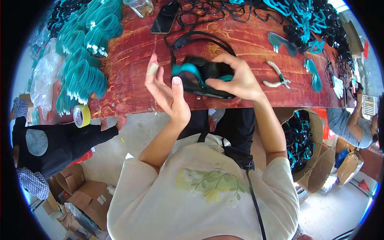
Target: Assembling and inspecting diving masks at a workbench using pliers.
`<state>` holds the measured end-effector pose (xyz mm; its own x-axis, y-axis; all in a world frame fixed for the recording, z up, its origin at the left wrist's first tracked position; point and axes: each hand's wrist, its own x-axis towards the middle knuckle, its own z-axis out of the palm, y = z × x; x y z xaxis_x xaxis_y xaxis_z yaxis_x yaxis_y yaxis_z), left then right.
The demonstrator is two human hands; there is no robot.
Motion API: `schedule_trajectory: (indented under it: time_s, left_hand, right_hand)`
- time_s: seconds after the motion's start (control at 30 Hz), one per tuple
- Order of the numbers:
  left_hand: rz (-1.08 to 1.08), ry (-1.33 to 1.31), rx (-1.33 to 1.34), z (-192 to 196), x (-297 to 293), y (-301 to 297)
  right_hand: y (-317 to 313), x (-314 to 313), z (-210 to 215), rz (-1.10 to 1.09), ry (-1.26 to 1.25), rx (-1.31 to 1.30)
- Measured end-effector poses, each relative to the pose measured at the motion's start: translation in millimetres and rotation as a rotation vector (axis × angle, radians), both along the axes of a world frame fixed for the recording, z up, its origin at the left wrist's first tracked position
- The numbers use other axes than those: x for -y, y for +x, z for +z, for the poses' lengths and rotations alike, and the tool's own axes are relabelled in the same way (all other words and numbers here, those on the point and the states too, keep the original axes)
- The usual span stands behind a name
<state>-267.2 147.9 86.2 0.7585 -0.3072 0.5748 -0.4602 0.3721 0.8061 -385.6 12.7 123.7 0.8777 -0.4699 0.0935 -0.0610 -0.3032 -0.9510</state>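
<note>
A pair of black goggles with teal trim (208, 69) is at the table's near edge, partly smeared by motion. My right hand (241, 80) grips its right side, thumb below and fingers above. Beside the left end of the goggles is my left hand (167, 93), its fingers apart and the thumb raised. Light tape is wound round one of its fingers. I cannot tell whether the thumb touches the goggles. A black strap (208, 33) loops out on the table behind them.
Stacks of teal lenses (85, 76) and a yellow tape roll (82, 116) sit at left. Rightward lie pliers with wrapped handles (277, 76), a single lens (282, 44) and heaped frames (310, 20). A phone (165, 19) lies farther back. A carton (316, 160) of goggles stands lower right; people sit at both sides.
</note>
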Motion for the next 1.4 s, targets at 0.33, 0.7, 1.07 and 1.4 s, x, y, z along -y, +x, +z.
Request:
schedule_trajectory:
  time_s: [0.33,0.7,1.07,1.4]
  left_hand:
    - [-0.338,-0.039,-0.642,4.5,33.1,-10.5]
    - [-0.609,0.21,-0.388,18.4,36.6,-10.0]
    - [-1.035,1.077,-0.147,-15.5,114.4,92.8]
    - [-0.139,0.707,0.667,10.9,33.1,27.7]
  right_hand:
    - [-2.5,0.3,-22.0,-0.267,0.755,0.33]
    - [-14.7,8.2,-44.3,-0.513,0.3,0.092]
    - [-11.3,-19.3,-34.4,-0.602,-0.672,-0.019]
    - [18.1,32.8,-37.3,-0.338,-1.09,0.109]
